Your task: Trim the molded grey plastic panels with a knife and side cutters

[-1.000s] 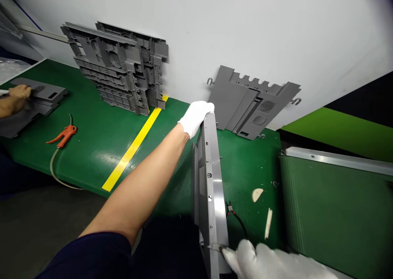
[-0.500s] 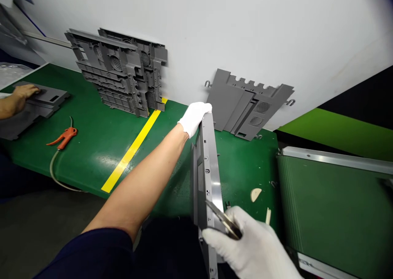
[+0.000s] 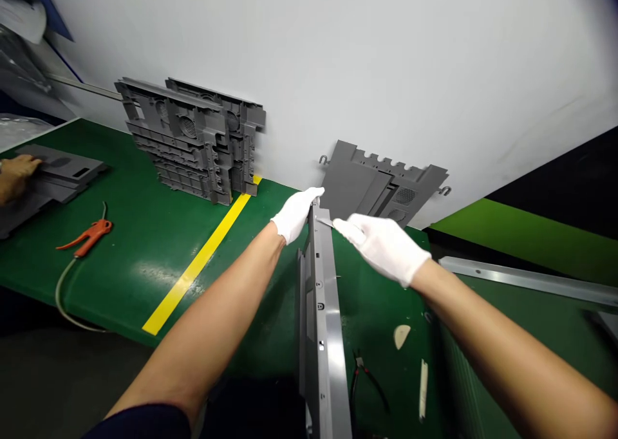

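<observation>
A long grey plastic panel (image 3: 321,323) stands on edge, running from me toward the wall. My left hand (image 3: 293,214), in a white glove, is closed around the panel's far top corner. My right hand (image 3: 383,246), also gloved, grips a small metal blade (image 3: 324,222) whose tip rests on the panel's top edge close to the left hand.
A stack of grey moulded panels (image 3: 193,140) and a flat grey panel (image 3: 381,185) lean on the white wall. A yellow tape line (image 3: 200,262), orange air gun (image 3: 87,235), pliers (image 3: 360,369) and pale scraps (image 3: 402,335) lie on the green table (image 3: 145,233). Another person's hand (image 3: 14,172) presses a panel far left.
My right hand has travelled with the blade from the panel's near end up along its edge to the far end. The left hand has kept its hold on the far corner.
</observation>
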Demonstrator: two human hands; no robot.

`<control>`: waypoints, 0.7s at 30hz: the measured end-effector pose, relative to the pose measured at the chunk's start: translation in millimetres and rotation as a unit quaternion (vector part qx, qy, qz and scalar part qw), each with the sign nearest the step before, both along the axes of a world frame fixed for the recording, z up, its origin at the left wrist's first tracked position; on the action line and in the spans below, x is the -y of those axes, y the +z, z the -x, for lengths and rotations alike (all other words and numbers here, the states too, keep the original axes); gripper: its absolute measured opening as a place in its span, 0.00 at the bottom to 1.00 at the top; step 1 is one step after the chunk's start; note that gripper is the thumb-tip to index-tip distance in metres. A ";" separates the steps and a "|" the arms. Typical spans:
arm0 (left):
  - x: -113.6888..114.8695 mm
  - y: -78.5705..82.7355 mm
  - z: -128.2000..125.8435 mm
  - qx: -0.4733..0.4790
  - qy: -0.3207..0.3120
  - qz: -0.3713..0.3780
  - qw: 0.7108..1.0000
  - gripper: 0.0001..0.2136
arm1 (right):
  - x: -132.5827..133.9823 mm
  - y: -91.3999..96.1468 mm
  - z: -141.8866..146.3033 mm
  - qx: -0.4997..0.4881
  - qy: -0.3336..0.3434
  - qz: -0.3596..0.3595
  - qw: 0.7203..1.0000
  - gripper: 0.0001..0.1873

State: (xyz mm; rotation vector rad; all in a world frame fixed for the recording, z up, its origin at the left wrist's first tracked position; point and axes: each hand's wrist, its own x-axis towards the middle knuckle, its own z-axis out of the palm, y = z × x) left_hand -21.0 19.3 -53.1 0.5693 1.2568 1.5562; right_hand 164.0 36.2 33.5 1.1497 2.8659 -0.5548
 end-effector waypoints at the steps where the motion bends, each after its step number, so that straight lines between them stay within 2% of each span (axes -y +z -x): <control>1: -1.1 -1.4 0.8 0.008 -0.004 0.004 1.000 0.16 | -7.4 0.0 11.3 0.024 -0.005 -0.019 1.000 0.30; 4: -2.8 -3.1 1.9 0.021 -0.005 0.012 1.000 0.16 | -17.8 3.6 32.2 0.097 -0.013 -0.065 0.993 0.32; 8: -0.9 0.3 2.8 0.042 -0.023 0.019 0.999 0.16 | -18.4 11.5 36.9 0.164 0.010 -0.108 0.980 0.35; 16: -1.2 -2.3 4.8 -0.057 -0.062 0.025 0.996 0.16 | -20.0 9.0 30.2 0.171 0.041 -0.160 0.971 0.35; 21: -0.3 5.7 2.7 -0.073 -0.071 0.038 0.994 0.16 | -18.4 9.7 26.7 0.172 0.045 -0.175 0.968 0.35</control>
